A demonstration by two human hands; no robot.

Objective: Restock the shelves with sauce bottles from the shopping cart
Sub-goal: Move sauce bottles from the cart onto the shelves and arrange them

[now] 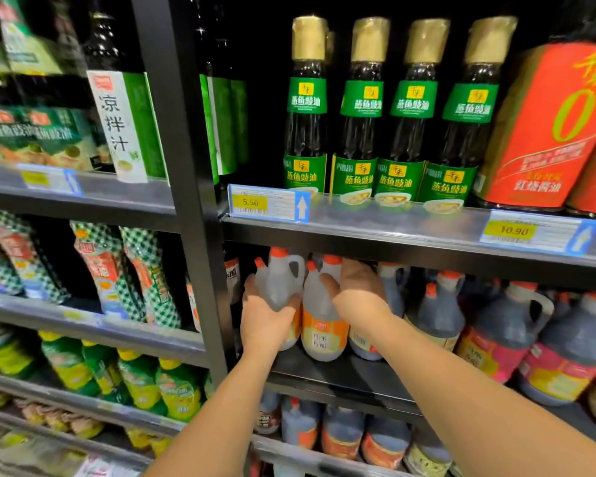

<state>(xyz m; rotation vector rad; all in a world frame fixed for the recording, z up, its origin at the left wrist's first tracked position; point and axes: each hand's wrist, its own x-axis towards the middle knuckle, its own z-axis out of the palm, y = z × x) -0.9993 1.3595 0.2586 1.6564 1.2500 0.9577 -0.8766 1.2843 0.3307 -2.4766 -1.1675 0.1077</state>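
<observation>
On the middle shelf [341, 376], the left hand [265, 318] grips a clear, orange-capped plastic jug [283, 280]. The right hand [358, 290] clasps its twin [320, 325], which touches it. Glossy dark jugs [441, 311] with loop handles crowd the right, and the upper shelf [393, 242] hangs close over the caps.

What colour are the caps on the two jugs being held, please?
Both jugs have orange caps; head view.
</observation>
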